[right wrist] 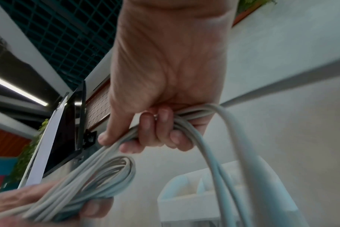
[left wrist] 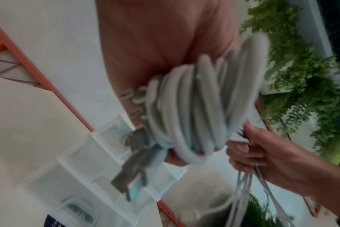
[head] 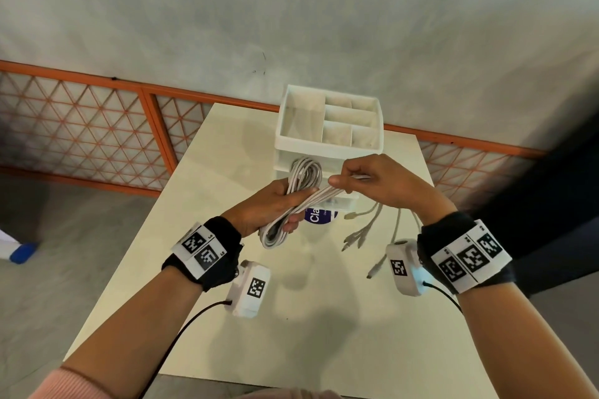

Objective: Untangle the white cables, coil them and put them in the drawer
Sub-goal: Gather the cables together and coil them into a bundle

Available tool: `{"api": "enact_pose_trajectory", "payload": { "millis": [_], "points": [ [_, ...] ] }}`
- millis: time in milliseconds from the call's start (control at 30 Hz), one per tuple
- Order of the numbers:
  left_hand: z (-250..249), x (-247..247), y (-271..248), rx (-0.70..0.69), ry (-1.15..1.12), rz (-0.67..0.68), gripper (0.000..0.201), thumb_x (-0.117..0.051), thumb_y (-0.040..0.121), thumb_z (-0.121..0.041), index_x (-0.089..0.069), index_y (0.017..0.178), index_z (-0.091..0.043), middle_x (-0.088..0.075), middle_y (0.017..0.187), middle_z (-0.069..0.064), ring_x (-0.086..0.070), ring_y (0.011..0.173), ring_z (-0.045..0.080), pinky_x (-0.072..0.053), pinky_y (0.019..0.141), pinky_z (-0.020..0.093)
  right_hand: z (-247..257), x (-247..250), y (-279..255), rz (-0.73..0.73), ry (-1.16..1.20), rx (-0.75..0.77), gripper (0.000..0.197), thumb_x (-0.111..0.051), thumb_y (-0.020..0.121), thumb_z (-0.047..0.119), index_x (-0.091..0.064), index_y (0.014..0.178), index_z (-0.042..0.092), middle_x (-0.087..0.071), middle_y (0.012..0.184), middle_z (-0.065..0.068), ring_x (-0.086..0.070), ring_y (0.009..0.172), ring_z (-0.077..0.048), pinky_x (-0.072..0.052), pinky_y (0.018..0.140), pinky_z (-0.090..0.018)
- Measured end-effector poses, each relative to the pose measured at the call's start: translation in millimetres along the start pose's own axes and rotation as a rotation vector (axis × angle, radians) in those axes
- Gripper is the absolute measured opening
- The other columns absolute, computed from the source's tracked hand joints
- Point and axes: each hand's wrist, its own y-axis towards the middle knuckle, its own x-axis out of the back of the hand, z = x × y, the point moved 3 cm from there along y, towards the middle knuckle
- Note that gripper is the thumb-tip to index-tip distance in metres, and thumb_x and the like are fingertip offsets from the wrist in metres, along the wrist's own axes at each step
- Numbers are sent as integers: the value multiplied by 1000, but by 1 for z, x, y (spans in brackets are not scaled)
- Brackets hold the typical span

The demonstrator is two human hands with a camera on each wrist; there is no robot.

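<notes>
A coil of white cables point(head: 291, 201) hangs above the table, in front of the white organiser point(head: 329, 121). My left hand point(head: 272, 207) grips the coil point(left wrist: 194, 110) round its middle, fingers curled over the loops. My right hand point(head: 363, 178) holds the loose strands point(right wrist: 184, 122) just right of the coil, fingers curled round them. The free ends with plugs point(head: 359, 236) dangle below my right hand over the table. The organiser's drawer point(head: 343, 201) sticks out open beneath the cables, mostly hidden by them.
The cream table point(head: 291, 317) reaches toward me from the organiser. A blue round label point(head: 319, 215) lies under the drawer front. An orange lattice railing point(head: 97, 126) runs behind the table against a grey wall.
</notes>
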Motion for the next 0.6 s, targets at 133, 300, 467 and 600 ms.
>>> {"api": "enact_pose_trajectory", "payload": {
  "millis": [133,300,467,600],
  "points": [
    [6,-11,-3,49,-68,70,49,-38,88,-58,-46,81,-10,-38,50,-1,-36,40,10,-36,44,21,0,3,1,6,55,26,31,-64,85,40,-65,75,11,-68,79,-10,-64,82,-24,-50,81,-37],
    [15,-17,-3,144,-95,85,77,-21,81,-78,-51,79,-6,-39,48,6,-35,39,17,-38,47,24,7,0,-2,22,80,67,27,-58,90,34,-64,80,9,-66,77,1,-63,77,-13,-49,79,-32],
    [10,-29,1,157,71,103,75,-6,89,-70,-46,82,-7,-37,47,5,-33,37,15,-34,45,22,18,-4,3,-31,92,135,22,-60,90,28,-60,73,14,-57,64,6,-51,60,-2,-39,60,-14],
    [8,-30,3,171,42,163,85,7,80,-76,-44,91,-9,-37,48,6,-31,40,17,-32,46,24,13,-6,7,-109,172,97,22,-63,88,28,-63,75,11,-64,74,-8,-57,71,-12,-46,72,-26]
  ]
}}
